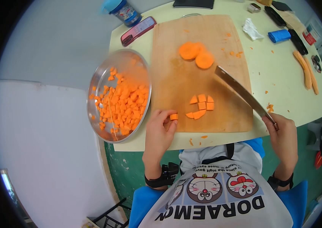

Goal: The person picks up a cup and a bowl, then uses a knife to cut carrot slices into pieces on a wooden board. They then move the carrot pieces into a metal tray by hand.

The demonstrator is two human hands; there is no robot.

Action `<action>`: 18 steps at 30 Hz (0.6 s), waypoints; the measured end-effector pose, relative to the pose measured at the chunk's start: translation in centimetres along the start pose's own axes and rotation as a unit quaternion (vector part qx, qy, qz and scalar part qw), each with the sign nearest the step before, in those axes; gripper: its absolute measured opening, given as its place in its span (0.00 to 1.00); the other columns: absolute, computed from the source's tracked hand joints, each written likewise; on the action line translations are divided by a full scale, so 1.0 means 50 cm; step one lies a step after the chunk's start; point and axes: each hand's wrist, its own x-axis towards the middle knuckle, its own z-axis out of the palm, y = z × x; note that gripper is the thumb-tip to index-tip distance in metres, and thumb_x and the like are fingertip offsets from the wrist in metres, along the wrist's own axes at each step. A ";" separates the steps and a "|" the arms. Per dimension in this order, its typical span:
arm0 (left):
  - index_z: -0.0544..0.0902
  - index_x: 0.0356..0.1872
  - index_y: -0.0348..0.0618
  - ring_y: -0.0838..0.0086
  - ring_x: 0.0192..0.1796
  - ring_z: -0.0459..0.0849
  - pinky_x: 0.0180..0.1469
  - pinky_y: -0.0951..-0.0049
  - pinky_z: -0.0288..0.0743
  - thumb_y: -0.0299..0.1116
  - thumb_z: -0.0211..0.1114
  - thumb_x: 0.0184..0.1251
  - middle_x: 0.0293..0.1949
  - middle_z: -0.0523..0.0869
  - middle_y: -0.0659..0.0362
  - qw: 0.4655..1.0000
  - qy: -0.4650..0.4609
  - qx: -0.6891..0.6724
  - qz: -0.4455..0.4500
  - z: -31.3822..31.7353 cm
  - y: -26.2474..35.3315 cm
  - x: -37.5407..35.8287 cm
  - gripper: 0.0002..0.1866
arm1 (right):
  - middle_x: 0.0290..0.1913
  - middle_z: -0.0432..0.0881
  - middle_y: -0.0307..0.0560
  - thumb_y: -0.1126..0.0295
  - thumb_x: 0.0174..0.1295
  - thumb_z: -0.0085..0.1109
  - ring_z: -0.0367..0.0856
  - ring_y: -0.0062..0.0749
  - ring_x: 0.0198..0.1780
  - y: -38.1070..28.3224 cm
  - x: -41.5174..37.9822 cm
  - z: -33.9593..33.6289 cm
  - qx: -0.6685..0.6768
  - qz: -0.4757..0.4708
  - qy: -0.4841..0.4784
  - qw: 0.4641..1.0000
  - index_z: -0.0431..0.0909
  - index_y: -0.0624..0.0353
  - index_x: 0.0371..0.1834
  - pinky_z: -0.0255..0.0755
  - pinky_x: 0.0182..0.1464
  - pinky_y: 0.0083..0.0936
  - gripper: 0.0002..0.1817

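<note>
My left hand (pixel 161 127) pinches a small carrot piece (pixel 173 116) at the near left edge of the wooden cutting board (pixel 168 83). In my right hand (pixel 282 131) is the handle of a kitchen knife (pixel 244 93), its blade reaching up and left over the right side of the board. Several cut carrot chunks (pixel 202 105) lie between the hands. Farther up the board sit round carrot slices (pixel 197 54), partly overlapping. Left of the board, a steel tray (pixel 92 81) holds a heap of diced carrot (pixel 125 104) and a thin stick.
A phone (pixel 138 31) and a blue-lidded bottle (pixel 125 13) are at the far left. To the right lie peeled carrots (pixel 306 72), a blue roll (pixel 279 36), black objects and a crumpled tissue (pixel 252 29). Carrot scraps dot the table (pixel 282 91).
</note>
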 end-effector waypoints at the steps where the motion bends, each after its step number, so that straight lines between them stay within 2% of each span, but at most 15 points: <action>1: 0.80 0.41 0.37 0.74 0.30 0.73 0.34 0.78 0.70 0.22 0.66 0.51 0.31 0.75 0.58 1.000 0.006 -0.005 -0.007 -0.002 -0.004 -0.003 0.13 | 0.21 0.74 0.53 0.70 0.58 0.59 0.71 0.44 0.19 -0.002 0.001 -0.001 -0.005 -0.007 -0.005 1.000 0.79 0.63 0.32 0.64 0.24 0.31 0.07; 6: 0.80 0.40 0.38 0.72 0.33 0.74 0.38 0.76 0.71 0.23 0.66 0.52 0.34 0.75 0.57 0.999 -0.004 -0.045 0.002 -0.004 -0.009 -0.002 0.13 | 0.18 0.71 0.52 0.71 0.57 0.60 0.66 0.38 0.17 -0.016 0.010 -0.009 -0.014 -0.015 -0.008 1.000 0.79 0.66 0.32 0.60 0.22 0.27 0.08; 10: 0.80 0.41 0.39 0.70 0.34 0.75 0.39 0.75 0.71 0.24 0.66 0.51 0.35 0.76 0.56 0.996 0.017 -0.082 -0.011 -0.003 -0.018 -0.006 0.14 | 0.19 0.72 0.52 0.72 0.56 0.62 0.66 0.34 0.17 -0.044 0.007 -0.028 -0.005 -0.045 -0.006 0.999 0.79 0.66 0.33 0.60 0.22 0.25 0.07; 12: 0.79 0.44 0.39 0.69 0.34 0.76 0.39 0.75 0.71 0.23 0.66 0.52 0.36 0.76 0.55 0.998 -0.020 -0.042 0.045 -0.002 -0.037 -0.006 0.15 | 0.20 0.74 0.51 0.74 0.54 0.63 0.68 0.32 0.17 -0.068 0.006 -0.032 0.019 -0.097 -0.012 0.995 0.80 0.66 0.34 0.61 0.22 0.23 0.07; 15: 0.78 0.46 0.39 0.69 0.35 0.76 0.39 0.76 0.72 0.21 0.64 0.53 0.36 0.77 0.55 0.994 -0.055 -0.050 0.075 -0.008 -0.049 -0.012 0.17 | 0.21 0.76 0.49 0.75 0.54 0.63 0.69 0.32 0.17 -0.098 0.006 -0.025 0.015 -0.131 -0.034 0.991 0.81 0.66 0.35 0.62 0.22 0.22 0.07; 18: 0.78 0.48 0.40 0.72 0.37 0.78 0.39 0.78 0.72 0.18 0.62 0.54 0.37 0.78 0.56 0.994 -0.041 -0.071 0.068 -0.015 -0.044 -0.018 0.18 | 0.23 0.77 0.50 0.75 0.53 0.64 0.73 0.33 0.18 -0.119 0.006 -0.018 0.015 -0.143 -0.075 0.987 0.81 0.65 0.35 0.65 0.22 0.23 0.07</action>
